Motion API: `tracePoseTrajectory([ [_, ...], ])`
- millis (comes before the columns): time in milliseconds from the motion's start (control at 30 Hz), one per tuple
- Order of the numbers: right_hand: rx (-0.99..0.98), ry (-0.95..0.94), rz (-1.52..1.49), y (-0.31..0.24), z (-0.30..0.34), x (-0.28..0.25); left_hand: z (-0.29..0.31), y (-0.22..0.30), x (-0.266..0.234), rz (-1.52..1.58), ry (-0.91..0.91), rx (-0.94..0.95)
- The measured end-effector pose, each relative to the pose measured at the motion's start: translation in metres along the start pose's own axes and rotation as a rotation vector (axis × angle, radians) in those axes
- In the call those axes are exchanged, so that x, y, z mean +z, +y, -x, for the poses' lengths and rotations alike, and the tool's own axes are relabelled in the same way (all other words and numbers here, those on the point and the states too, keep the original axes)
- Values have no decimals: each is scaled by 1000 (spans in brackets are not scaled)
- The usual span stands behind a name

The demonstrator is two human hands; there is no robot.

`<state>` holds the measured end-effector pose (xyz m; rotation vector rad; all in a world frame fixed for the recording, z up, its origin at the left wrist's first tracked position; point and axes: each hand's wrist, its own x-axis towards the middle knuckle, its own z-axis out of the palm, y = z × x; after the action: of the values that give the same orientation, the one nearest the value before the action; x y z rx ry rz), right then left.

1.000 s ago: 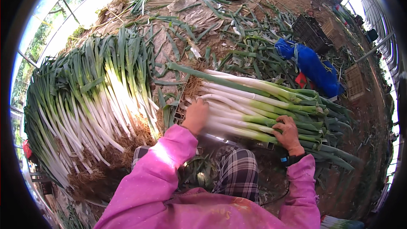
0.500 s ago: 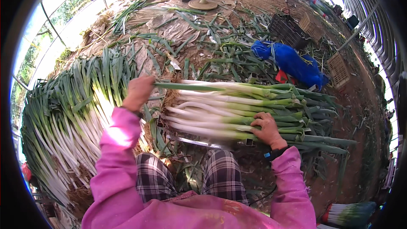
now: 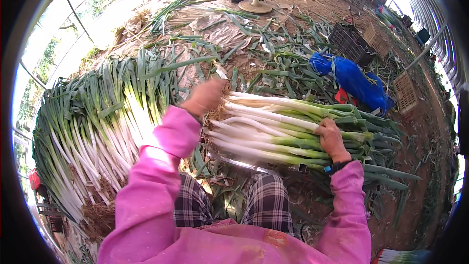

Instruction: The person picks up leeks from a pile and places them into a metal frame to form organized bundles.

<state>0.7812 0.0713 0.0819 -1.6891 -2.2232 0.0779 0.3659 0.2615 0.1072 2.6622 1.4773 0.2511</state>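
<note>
Over there, leeks [image 3: 293, 134] lying flat, bunched side by side, crosswise before the worker. Shaggy brown roots [image 3: 215, 112] at worker's left, white shanks [image 3: 244, 144] roughly parallel, one bowed, green tops [image 3: 383, 134] spreading rightward.

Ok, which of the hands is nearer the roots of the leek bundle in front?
Left. The left hand, motion-blurred, is right beside the roots; the right hand is farther along the leek bundle, on its green part.
</note>
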Motion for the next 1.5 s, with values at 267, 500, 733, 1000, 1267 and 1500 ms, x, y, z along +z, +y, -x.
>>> tracePoseTrajectory([
  [267, 122, -52, 146, 2, -5, -11, -17, 87, 105, 14, -93, 173],
  [500, 63, -28, -17, -26, -7, 25, 24, 34, 106, 84, -92, 169],
  [733, 136, -23, -2, -38, 6, 32, 28, 44, 87, 54, -266, 176],
  [1000, 49, -205, 93, -29, -28, 7, -52, 71, 101, 131, 10, 168],
  [1267, 283, -155, 82, 3, -24, -6, 2, 74, 108, 166, 9, 258],
  [1500, 168, 10, 146, 15, -23, 27, 6, 72, 114, 7, -47, 235],
])
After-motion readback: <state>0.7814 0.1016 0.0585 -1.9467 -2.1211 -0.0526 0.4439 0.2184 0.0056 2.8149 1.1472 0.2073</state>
